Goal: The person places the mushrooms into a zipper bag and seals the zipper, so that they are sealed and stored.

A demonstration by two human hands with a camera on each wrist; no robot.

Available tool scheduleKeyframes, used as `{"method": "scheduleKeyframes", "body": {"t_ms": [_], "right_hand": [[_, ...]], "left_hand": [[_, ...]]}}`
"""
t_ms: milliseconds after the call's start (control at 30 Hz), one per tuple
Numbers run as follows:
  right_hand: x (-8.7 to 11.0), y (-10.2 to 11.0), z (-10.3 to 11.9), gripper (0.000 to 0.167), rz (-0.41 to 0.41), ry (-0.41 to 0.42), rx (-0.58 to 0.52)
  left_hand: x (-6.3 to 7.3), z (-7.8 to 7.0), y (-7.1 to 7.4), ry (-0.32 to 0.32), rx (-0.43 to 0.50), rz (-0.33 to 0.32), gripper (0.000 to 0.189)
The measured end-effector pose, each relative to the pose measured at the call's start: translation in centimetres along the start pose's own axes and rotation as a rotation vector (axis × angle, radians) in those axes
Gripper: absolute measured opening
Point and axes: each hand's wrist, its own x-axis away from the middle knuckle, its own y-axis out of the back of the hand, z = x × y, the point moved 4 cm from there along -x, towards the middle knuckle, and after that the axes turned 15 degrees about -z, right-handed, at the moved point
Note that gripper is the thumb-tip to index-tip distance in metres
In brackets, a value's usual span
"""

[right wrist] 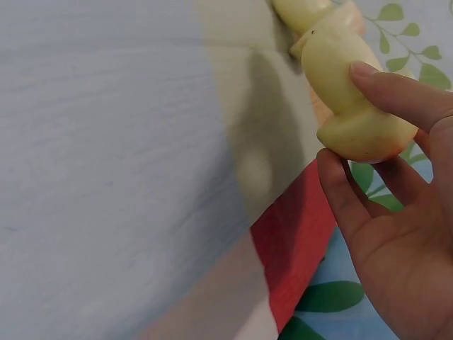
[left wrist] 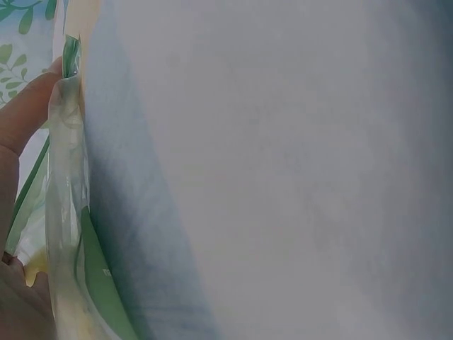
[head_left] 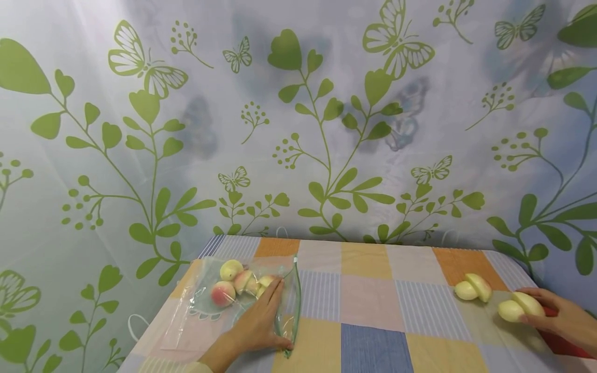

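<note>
Our right hand (head_left: 566, 318) pinches a pair of peach wedges (head_left: 520, 306), thumb and fingertips curled round them at the table's (head_left: 373, 290) right edge; the right wrist view shows the pale pieces (right wrist: 354, 99) caught between thumb below and forefinger above. A second pair of wedges (head_left: 472, 288) lies just beyond the grip and a little to its left, not touched. The bag (head_left: 242, 305) lies well apart, far to the left of that grip, across the checked cloth. Our left hand (head_left: 258, 324) is the near one to it: it lies flat on the bag with straight fingers, fingertips toward the fruit (head_left: 233, 285) inside, thumb at the green zip edge (head_left: 295, 305). That zip edge runs away from us, facing right, toward the hand with the wedges. In the left wrist view we see only the plastic (left wrist: 67, 234) close up beside a finger.
</note>
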Motion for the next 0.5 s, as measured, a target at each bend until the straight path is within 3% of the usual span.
{"method": "scheduleKeyframes", "body": {"t_ms": [133,500], "right_hand": [[-0.3,0.4,0.7,0.072,-0.035,0.037,-0.016],[-0.5,1.1,2.2,0.063,-0.019,0.033,-0.073]], "left_hand": [[0.0,-0.1,0.1,0.008,0.004,0.0,0.147],[0.0,-0.3,0.3,-0.006,0.023,-0.026,0.145]]}}
